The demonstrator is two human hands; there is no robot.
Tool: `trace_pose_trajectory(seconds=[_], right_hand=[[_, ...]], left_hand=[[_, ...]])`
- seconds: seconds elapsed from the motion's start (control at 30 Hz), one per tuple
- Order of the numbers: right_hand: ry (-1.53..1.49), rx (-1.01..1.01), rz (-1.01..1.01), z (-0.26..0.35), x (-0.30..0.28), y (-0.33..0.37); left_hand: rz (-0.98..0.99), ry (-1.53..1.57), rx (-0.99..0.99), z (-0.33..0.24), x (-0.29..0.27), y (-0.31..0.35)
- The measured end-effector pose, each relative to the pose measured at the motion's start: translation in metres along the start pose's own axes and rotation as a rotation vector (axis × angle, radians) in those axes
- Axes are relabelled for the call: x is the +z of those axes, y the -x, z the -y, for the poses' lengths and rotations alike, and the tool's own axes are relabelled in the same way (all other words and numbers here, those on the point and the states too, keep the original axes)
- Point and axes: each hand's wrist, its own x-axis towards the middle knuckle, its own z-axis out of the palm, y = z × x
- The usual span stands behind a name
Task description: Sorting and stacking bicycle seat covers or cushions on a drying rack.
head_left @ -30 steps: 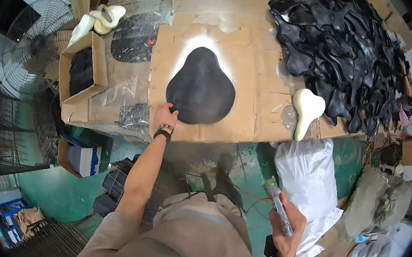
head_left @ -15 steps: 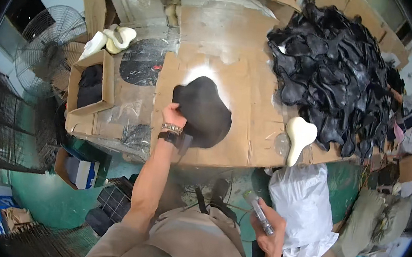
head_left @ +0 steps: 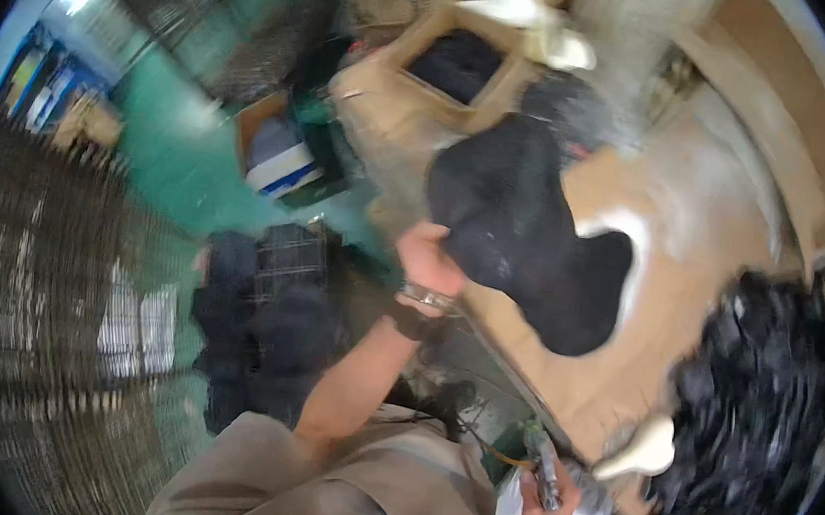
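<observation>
Pinched by its near edge, a black saddle cover [head_left: 517, 218], a broad flat piece with a narrower rounded end, is held up by my left hand [head_left: 430, 261] over the cardboard-covered table [head_left: 612, 364]. A white powdery outline shows on the cardboard beside the cover's narrow end. Low at the right, my right hand [head_left: 546, 513] is closed round a slim metal spray gun [head_left: 543, 467] with a thin hose near it. A cream saddle [head_left: 642, 450] lies on the table's edge, beside a big heap of shiny black saddle covers [head_left: 759, 405]. Motion blurs the picture.
An open cardboard box [head_left: 402, 47] with black pieces in it stands at the table's far left end, with cream saddle shapes [head_left: 561, 44] behind. On the green floor are another box [head_left: 286, 169] and dark stacked pieces [head_left: 274, 333]. Wire mesh racks [head_left: 37, 288] fill the left side.
My view has swung to the left. The black cover has come up off the cardboard and moved toward the table's left side in my left hand. My right hand keeps hold of the spray gun.
</observation>
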Motion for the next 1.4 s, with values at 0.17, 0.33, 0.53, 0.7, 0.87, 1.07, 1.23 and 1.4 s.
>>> trace_pose_trajectory(seconds=[0.17,0.33,0.53,0.7,0.87,1.07,1.23,1.4], right_hand=[[0.207,-0.09,0.275,0.005,0.014,-0.002],[0.312,-0.152,0.437,0.031,0.062,-0.027],[0.445,-0.067,0.588,0.063,0.149,-0.054],[0.618,-0.118,0.67,0.087,0.217,-0.068],[0.682,-0.04,0.712,0.11,0.291,-0.078],[0.796,0.064,0.771,0.104,0.354,-0.093],[0.802,0.043,0.86,0.077,0.376,-0.111],[0.85,-0.122,0.847,0.07,0.384,-0.108]], left_hand=[[-0.22,0.194,0.095,-0.083,-0.047,0.09],[-0.457,0.293,0.263,-0.133,-0.168,0.066],[-0.649,0.366,0.342,-0.229,-0.254,-0.016],[-0.604,0.333,0.47,-0.303,-0.274,-0.075],[-0.497,0.477,0.562,-0.355,-0.33,-0.104],[-0.728,0.623,0.544,-0.355,-0.468,-0.14],[-0.889,0.458,0.492,-0.34,-0.618,-0.147],[-1.373,-1.07,0.073,-0.321,-0.617,-0.124]])
